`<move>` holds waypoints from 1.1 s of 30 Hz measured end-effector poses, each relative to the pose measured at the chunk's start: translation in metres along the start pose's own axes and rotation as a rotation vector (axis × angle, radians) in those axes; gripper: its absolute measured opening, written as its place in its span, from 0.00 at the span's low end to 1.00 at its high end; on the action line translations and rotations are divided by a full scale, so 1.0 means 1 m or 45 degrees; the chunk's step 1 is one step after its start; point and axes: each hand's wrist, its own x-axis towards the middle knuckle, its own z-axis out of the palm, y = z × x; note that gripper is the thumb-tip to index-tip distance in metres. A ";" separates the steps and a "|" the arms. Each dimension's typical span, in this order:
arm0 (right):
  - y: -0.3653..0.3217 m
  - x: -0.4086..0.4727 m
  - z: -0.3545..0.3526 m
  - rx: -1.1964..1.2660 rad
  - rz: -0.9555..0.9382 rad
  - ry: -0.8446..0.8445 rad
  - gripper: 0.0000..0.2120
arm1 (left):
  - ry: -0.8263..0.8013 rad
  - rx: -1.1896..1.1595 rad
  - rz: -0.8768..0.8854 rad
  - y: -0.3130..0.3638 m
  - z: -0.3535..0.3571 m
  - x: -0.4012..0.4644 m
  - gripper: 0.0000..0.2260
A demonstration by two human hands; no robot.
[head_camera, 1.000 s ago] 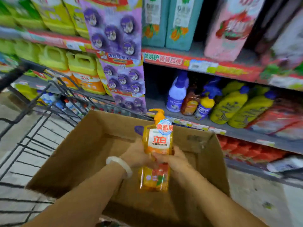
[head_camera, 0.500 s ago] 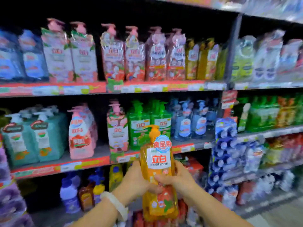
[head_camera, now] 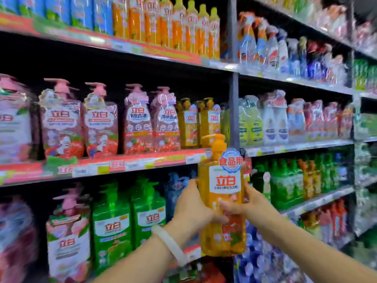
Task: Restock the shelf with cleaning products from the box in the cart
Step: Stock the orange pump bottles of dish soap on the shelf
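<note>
a translucent orange plastic pump bottle of dish liquid with a white label and a blue round tag (head_camera: 222, 197) is held upright in the air in front of the dark metal store shelf with red price strips (head_camera: 114, 166), its pump head level with that shelf's edge strip. the left hand (head_camera: 194, 209), with a pale bangle (head_camera: 170, 245) on its wrist, wraps the bottle's left side, fingers curled round the front of its lower half. the right hand (head_camera: 247, 209) grips the bottle's right side, thumb across the front just under the label, the two hands nearly touching there. just above the held bottle, at the right end of the shelf, stand two matching amber pump bottles (head_camera: 199, 123), touching each other. left of those on the shelf stand pink-capped pump bottles with strawberry labels (head_camera: 98, 121). below the shelf, left of the held bottle, stand green pump bottles (head_camera: 126, 221). above the shelf is a row of orange bottles with yellow caps (head_camera: 173, 25). right of the shelf's grey upright post (head_camera: 233, 82) are spray bottles, too blurred to tell more.
</note>
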 end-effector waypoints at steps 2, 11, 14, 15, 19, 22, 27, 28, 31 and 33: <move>-0.013 0.043 -0.007 -0.026 -0.085 -0.012 0.16 | 0.055 -0.011 0.059 0.007 -0.003 0.043 0.41; -0.081 0.241 -0.019 -0.095 -0.374 -0.091 0.16 | 0.288 -0.046 0.259 0.050 -0.041 0.232 0.39; -0.078 0.283 -0.018 -0.035 -0.450 -0.042 0.17 | 0.338 0.032 0.289 0.053 -0.042 0.268 0.41; -0.075 0.297 -0.017 -0.019 -0.459 -0.033 0.17 | 0.353 0.058 0.284 0.051 -0.041 0.279 0.41; -0.054 0.343 -0.011 0.016 -0.419 -0.034 0.30 | 0.381 0.129 0.244 0.033 -0.037 0.312 0.34; -0.041 0.369 -0.009 -0.018 -0.378 -0.087 0.27 | 0.423 0.211 0.184 0.016 -0.031 0.329 0.31; -0.018 0.396 -0.012 -0.040 -0.313 -0.179 0.32 | 0.451 0.405 0.137 0.001 -0.019 0.346 0.34; -0.017 0.397 -0.014 -0.076 -0.310 -0.189 0.31 | 0.458 0.418 0.139 -0.001 -0.015 0.347 0.35; -0.017 0.397 -0.024 -0.285 -0.369 -0.155 0.24 | 0.500 0.417 0.129 -0.007 -0.004 0.349 0.34; -0.015 0.397 -0.034 -0.368 -0.483 0.026 0.25 | 0.518 0.372 0.111 -0.010 0.001 0.349 0.33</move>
